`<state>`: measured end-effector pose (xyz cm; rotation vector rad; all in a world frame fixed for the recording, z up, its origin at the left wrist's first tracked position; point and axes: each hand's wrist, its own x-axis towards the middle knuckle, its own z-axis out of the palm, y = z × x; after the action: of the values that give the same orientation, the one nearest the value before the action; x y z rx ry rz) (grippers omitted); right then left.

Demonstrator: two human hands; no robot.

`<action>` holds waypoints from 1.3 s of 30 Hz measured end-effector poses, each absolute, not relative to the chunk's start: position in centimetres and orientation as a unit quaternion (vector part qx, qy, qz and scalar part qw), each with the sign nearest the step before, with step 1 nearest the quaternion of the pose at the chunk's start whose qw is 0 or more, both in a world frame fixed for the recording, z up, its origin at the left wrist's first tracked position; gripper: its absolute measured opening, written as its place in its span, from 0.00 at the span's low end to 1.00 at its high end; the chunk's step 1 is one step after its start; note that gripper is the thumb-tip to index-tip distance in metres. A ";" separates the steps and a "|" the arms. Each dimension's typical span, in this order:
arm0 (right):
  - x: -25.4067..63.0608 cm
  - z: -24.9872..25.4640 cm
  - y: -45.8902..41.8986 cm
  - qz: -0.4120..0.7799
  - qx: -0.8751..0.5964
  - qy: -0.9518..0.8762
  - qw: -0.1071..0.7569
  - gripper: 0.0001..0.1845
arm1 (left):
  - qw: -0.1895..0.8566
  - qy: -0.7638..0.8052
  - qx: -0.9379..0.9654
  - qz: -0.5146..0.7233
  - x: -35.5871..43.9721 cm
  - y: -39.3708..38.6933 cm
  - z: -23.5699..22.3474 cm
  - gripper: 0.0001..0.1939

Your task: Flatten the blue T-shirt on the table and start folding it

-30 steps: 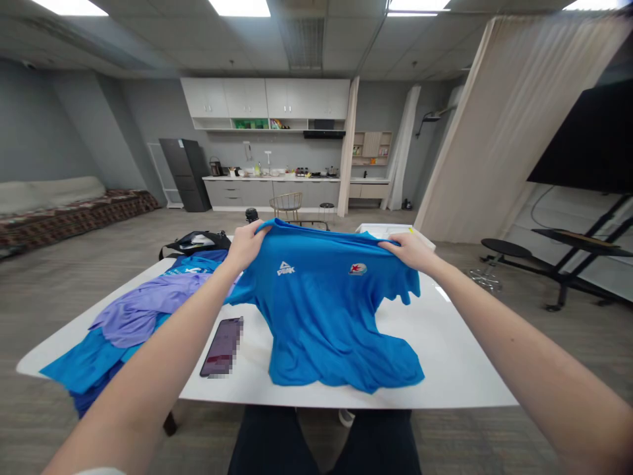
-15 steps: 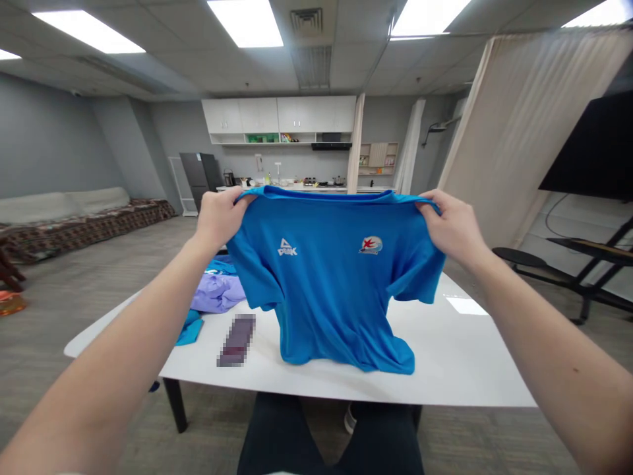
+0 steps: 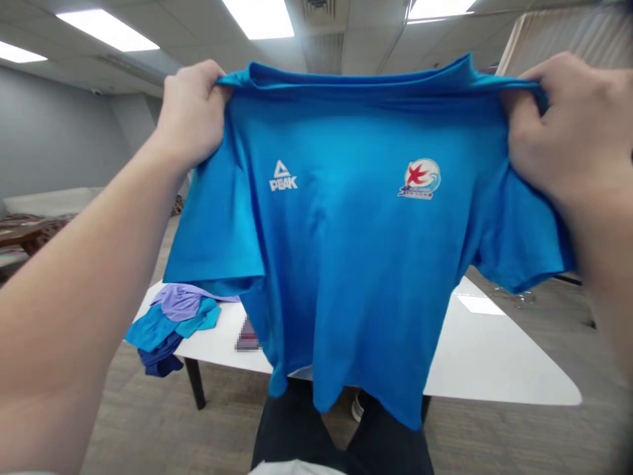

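Note:
A bright blue T-shirt (image 3: 356, 251) with a white logo and a round badge on its chest hangs in the air, spread wide in front of me. My left hand (image 3: 190, 112) grips its left shoulder seam. My right hand (image 3: 568, 125) pinches its right shoulder. The shirt's hem dangles over the near edge of the white table (image 3: 484, 356) and hides most of the tabletop.
A heap of purple and blue clothes (image 3: 173, 320) lies on the table's left end and droops over its edge. A phone (image 3: 246, 338) peeks out beside the shirt. A grey wall and a sofa stand at the far left.
Both hands have raised the shirt from the table up to face height and pulled it closer. Its hem has come off the tabletop.

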<state>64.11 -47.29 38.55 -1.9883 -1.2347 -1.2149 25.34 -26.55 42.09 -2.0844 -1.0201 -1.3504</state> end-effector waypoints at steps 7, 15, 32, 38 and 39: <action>71.2 32.7 -34.9 -0.402 -0.748 -0.495 0.186 0.37 | 0.229 -0.442 -0.801 -0.332 31.0 -14.6 35.3 0.27; 79.3 14.1 -17.8 -0.238 -0.797 -0.549 0.077 0.22 | 0.148 -0.459 -0.867 -0.124 37.2 2.9 14.9 0.30; 84.4 -10.8 -5.6 0.069 -0.855 -0.509 0.070 0.33 | -0.114 -0.479 -0.871 -0.005 40.4 15.6 -11.4 0.29; 86.0 -10.2 -8.9 0.172 -0.887 -0.429 0.010 0.25 | -0.133 -0.489 -0.861 0.049 37.3 14.0 -11.0 0.26; 86.0 -10.1 -9.4 0.168 -0.891 -0.423 0.009 0.23 | -0.129 -0.506 -0.852 0.044 37.1 13.6 -11.0 0.24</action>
<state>85.98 -9.36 -10.14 -2.7818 -1.3201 0.5257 37.12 13.58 -11.01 -2.9196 -1.7356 0.1499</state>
